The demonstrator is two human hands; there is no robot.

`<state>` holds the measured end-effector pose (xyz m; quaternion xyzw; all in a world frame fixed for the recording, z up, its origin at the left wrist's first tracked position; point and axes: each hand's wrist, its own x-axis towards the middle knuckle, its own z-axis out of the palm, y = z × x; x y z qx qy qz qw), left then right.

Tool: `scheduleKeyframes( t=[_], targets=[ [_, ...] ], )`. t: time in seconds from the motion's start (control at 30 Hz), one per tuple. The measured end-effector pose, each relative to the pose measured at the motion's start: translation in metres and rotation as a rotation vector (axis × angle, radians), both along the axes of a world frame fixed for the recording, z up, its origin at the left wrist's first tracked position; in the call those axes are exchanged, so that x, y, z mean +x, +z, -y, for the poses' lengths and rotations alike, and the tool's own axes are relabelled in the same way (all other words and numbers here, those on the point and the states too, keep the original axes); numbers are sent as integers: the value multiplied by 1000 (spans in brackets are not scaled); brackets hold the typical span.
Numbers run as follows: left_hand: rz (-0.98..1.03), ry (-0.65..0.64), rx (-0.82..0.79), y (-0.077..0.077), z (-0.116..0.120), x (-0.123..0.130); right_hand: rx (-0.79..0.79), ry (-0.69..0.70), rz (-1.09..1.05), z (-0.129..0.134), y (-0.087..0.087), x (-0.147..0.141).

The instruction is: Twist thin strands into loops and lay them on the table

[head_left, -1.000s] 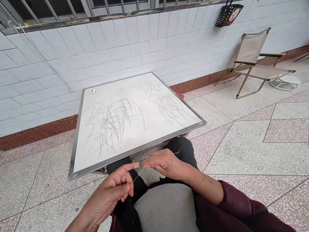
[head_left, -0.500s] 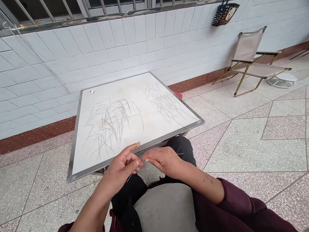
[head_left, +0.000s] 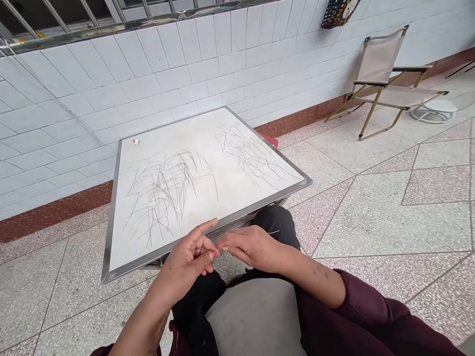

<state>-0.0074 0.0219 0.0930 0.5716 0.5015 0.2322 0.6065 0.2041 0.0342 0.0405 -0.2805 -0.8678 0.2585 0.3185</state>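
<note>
Over my lap, just off the table's near edge, my left hand point(head_left: 193, 254) pinches a thin wire between thumb and fingers, its index finger stretched out. My right hand point(head_left: 250, 244) grips the same thin wire point(head_left: 273, 232) close by, fingertips almost touching the left ones. One end of the wire sticks out past the back of my right hand. A small orange spot shows at my left fingertips; what it is I cannot make out. On the white table point(head_left: 200, 128) lie a tangle of bent wires point(head_left: 163, 185) at left and several looped wires point(head_left: 252, 153) at right.
A small white and red object point(head_left: 136, 142) sits at the table's far left corner. Behind stands a white tiled wall point(head_left: 166, 89). A folding chair point(head_left: 382, 74) and a round white stool point(head_left: 434, 111) are at the right. A patterned basket point(head_left: 337, 12) hangs on the wall.
The camera view has shifted slightly. Both hands stay together on the wire; the end that showed below my left hand is no longer visible.
</note>
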Motion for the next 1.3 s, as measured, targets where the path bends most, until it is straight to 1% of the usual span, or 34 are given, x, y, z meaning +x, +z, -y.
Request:
scheduleKeyframes(
  t=[0.1,0.2,0.37,0.53,0.63,0.73,0.9,1.07,1.13,1.23,1.3],
  targets=[
    [-30,-44,-4,-1,1,1,25,32,-5,-1,1,3],
    [-47,-56,5,-3,1,0,-7,30,9,-1,0,3],
    [-49,-19,34,-5,2,1,-85,-16,37,0,-4,0],
    [6,40,35,-9,2,4,-68,-48,0,0,-9,-4],
    [6,76,40,-9,2,7,-53,-108,-66,0,-15,-8],
    [-23,125,65,-8,2,8,-83,-175,-115,1,-20,-12],
    [-69,109,113,-10,1,12,-165,-268,-117,5,-22,-18],
    [-115,147,191,-13,-1,21,-241,-448,-164,9,-25,-28],
    [-117,153,183,-12,-2,22,-286,-443,-195,9,-24,-29],
    [-93,139,132,-5,-5,19,-343,-336,-218,8,-21,-25],
    [-89,140,120,-2,-6,16,-349,-285,-206,8,-20,-21]
  ],
)
